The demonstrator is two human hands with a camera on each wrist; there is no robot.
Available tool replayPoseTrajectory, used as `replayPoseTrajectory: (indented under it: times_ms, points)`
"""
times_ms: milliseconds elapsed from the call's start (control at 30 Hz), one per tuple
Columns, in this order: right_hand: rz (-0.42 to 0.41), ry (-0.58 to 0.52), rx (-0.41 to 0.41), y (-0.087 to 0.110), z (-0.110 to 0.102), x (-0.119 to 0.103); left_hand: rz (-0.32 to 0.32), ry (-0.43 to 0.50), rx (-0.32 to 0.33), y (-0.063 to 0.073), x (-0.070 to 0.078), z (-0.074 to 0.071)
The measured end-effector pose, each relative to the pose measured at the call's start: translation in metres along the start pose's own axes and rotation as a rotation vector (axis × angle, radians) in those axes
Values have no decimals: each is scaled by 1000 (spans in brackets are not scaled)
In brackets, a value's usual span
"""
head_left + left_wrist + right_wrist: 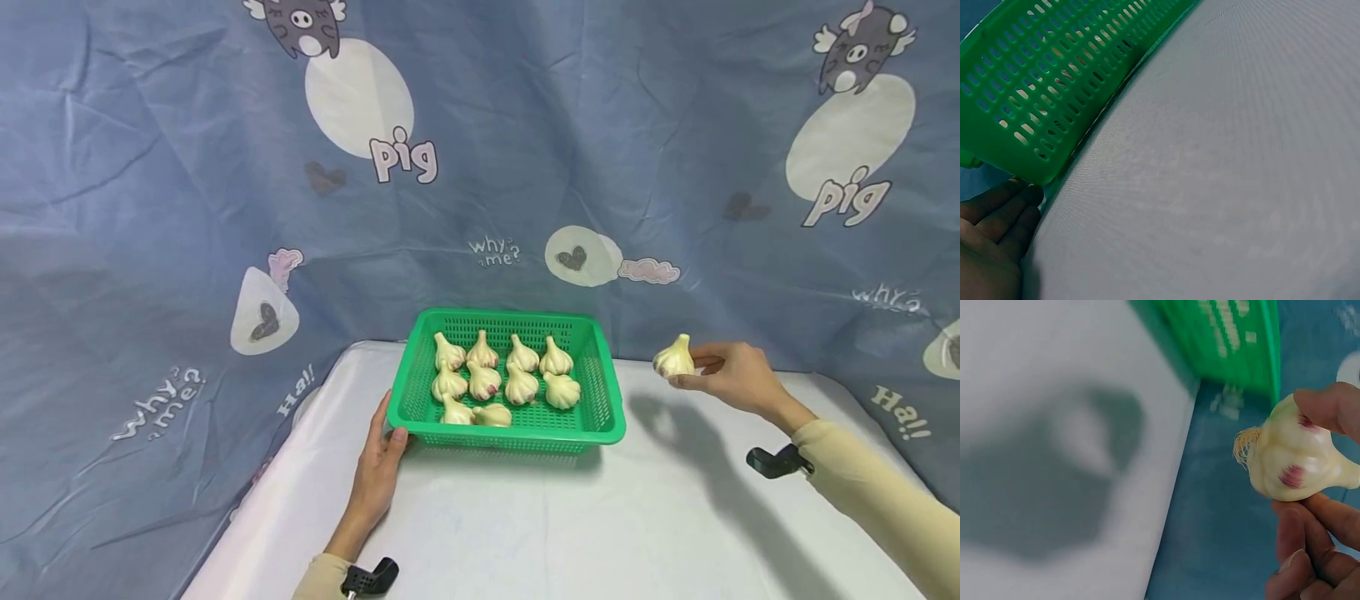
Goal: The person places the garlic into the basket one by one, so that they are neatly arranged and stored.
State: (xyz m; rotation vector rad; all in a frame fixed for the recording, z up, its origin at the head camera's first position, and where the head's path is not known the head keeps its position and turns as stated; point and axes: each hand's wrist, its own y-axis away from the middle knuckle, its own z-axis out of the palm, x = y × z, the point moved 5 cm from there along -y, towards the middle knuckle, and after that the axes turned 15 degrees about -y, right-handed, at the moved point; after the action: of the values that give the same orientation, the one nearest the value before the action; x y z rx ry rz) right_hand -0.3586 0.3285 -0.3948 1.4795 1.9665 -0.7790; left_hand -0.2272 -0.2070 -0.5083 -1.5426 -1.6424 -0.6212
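Note:
In the head view my right hand (738, 377) holds a garlic bulb (674, 358) up in the air, right of the green basket (517, 436). The right wrist view shows the thumb and fingertips pinching this whitish bulb (1297, 456), which has purple patches and dry roots. Several more garlic bulbs (484, 381) lie in the basket, two full rows behind and a pair at the front left. My left hand (377, 471) rests against the basket's front left corner, thumb at the front and fingers along the left side. Those fingers look fairly straight in the left wrist view.
A white-covered table (517, 533) carries the basket. Behind and beside it hangs a blue cloth (480, 167) printed with pigs and words. Black wrist cameras sit on both forearms, and the right arm casts a shadow on the table.

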Motion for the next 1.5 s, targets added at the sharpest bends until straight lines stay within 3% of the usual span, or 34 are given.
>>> replayPoseTrajectory:
  times_ms: [333,833,1300,1500]
  points:
    - [-70,-49,-37,-8,37,-36,-4,10,6,0,-1,3]
    - [-116,-101,-60,-29,63,-68,6,14,0,-1,-1,0]
    - [-146,-182,-250,-45,108,-107,-5,34,0,1,-2,1]
    - [-210,-121,-360,-51,128,-118,18,30,9,0,-2,0]
